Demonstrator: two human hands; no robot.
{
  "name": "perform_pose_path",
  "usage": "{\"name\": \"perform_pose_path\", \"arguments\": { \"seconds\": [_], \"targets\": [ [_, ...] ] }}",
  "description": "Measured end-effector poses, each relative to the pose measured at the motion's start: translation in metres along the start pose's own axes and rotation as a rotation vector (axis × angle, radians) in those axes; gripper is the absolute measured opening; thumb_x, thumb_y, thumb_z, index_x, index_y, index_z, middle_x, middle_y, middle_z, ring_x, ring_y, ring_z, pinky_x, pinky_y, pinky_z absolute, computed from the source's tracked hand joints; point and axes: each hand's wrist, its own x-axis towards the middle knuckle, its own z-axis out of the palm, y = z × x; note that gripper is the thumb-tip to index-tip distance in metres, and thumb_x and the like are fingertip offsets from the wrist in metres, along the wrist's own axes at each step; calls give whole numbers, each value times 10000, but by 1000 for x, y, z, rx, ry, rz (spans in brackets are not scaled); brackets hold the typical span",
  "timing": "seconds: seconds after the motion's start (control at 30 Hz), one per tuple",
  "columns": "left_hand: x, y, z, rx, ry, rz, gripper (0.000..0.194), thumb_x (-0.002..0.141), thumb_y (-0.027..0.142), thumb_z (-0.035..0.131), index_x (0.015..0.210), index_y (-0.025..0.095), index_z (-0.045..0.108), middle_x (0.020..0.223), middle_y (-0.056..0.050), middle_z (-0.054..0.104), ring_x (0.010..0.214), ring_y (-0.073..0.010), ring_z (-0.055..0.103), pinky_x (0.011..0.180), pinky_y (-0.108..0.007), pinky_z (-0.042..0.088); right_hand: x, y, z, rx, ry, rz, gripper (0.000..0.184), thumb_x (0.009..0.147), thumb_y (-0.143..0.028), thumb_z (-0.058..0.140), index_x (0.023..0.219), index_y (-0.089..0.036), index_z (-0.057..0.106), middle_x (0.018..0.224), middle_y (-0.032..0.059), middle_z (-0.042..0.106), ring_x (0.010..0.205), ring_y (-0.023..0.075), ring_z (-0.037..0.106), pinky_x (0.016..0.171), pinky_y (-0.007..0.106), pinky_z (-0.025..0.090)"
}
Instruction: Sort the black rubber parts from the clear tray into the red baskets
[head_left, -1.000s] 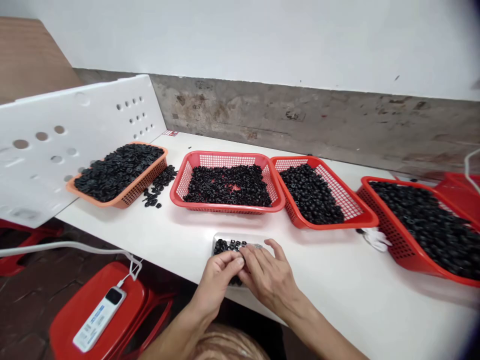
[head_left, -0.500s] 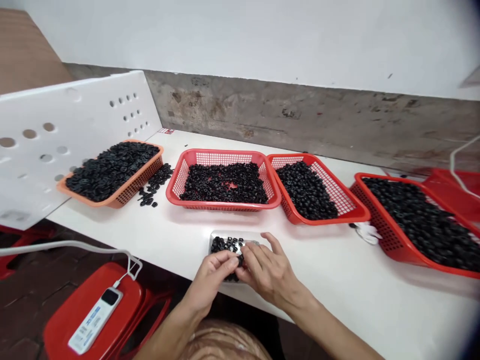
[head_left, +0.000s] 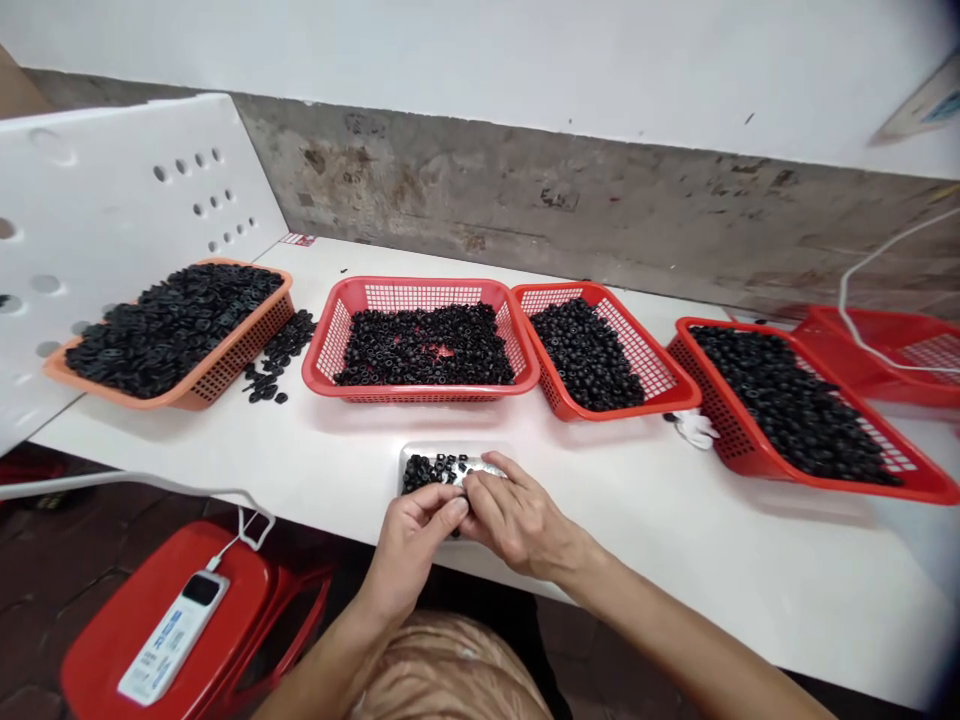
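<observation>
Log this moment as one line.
left hand, right hand: fingertips together over tray | tray: small black parts | baskets: beyond tray, heaped black

One small dark piece (head_left: 464, 493) is showing barely (it is perhaps black) above the shallow, pale tray (head_left: 435, 448). Small black pieces (head_left: 421, 472) are lying loose inside, heaping at the tray's left end.

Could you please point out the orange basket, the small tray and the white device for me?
Orange basket (head_left: 241, 354): head view, on its mesh side wall.
Small tray (head_left: 454, 447): head view, on its far rim.
White device (head_left: 172, 640): head view, on the middle of its body.
</observation>
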Motion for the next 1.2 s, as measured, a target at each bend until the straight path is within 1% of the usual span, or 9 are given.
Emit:
{"name": "perform_pose_path", "arguments": {
  "seconds": [0.37, 0.53, 0.6, 0.67, 0.73, 0.83, 0.93, 1.07, 1.2],
  "targets": [
    [2, -3, -12, 242, 12, 24, 277, 886, 407, 656, 1001, 182, 768, 886, -40, 738, 864, -203, 645, 810, -268, 488, -2, 4, 4, -12, 113, -26, 261, 1009, -246, 421, 892, -125, 621, 752, 70, 692, 660, 165, 638, 989, 439, 467],
    [5, -5, -26, 364, 200, 134, 282, 889, 436, 641, 1030, 213, 742, 1045, -56, 750, 1014, -230, 659, 919, -294, 479, -5, 47, -10, -63, 199, 14, 226, 951, -330, 599, 1114, -174, 609, 972, 77, 761, 752, 158, 687, 998, 419, 444],
    [7, -9, -32, 374, 276, 178, 268, 894, 428, 639, 1021, 213, 736, 1051, -60, 747, 1019, -228, 660, 924, -299, 479, -5, 75, -20, -149, 248, 156, 277, 938, -327, 634, 1189, -220, 587, 1014, 52, 762, 837, 176, 705, 988, 402, 436],
    [11, -15, -39, 363, 367, 232, 259, 893, 415, 643, 1024, 209, 728, 1058, -63, 741, 1022, -226, 661, 933, -305, 478, -6, 100, -28, -268, 246, 481, 422, 943, -412, 619, 1300, -202, 539, 1170, 120, 712, 995, 245, 687, 953, 428, 442],
    [16, -21, -49, 353, 488, 296, 258, 893, 406, 645, 1039, 206, 718, 1063, -63, 735, 1018, -221, 662, 934, -307, 482, -12, 111, -33, -259, 248, 643, 506, 945, -446, 601, 1361, -175, 502, 1250, 155, 665, 1054, 270, 664, 917, 419, 465],
    [23, -30, -71, 403, 642, 370, 264, 912, 404, 614, 1042, 194, 704, 1047, -69, 732, 996, -216, 669, 915, -307, 493, -35, 99, -26, -163, 290, 700, 361, 953, -392, 595, 1238, -171, 603, 1040, 98, 727, 875, 216, 685, 854, 359, 490],
    [27, -41, -94, 528, 680, 387, 272, 943, 397, 555, 1010, 176, 699, 1001, -80, 735, 961, -221, 682, 874, -309, 508, -76, 70, -6, -98, 354, 819, 214, 951, -356, 579, 994, -176, 686, 774, 31, 691, 653, 169, 620, 728, 317, 490],
    [28, -55, -107, 649, 664, 390, 252, 946, 363, 538, 925, 177, 707, 926, -75, 736, 883, -218, 683, 785, -299, 518, -133, 42, 24, -55, 379, 1051, 221, 914, -394, 589, 896, -200, 695, 722, 35, 662, 559, 175, 556, 605, 327, 472],
    [31, -61, -107, 773, 585, 398, 218, 935, 326, 552, 871, 205, 722, 866, -53, 723, 813, -201, 668, 719, -282, 508, -162, 36, 42, -55, 389, 1192, 254, 889, -436, 587, 854, -213, 704, 755, 76, 680, 584, 210, 570, 604, 365, 470]
  ]
}}
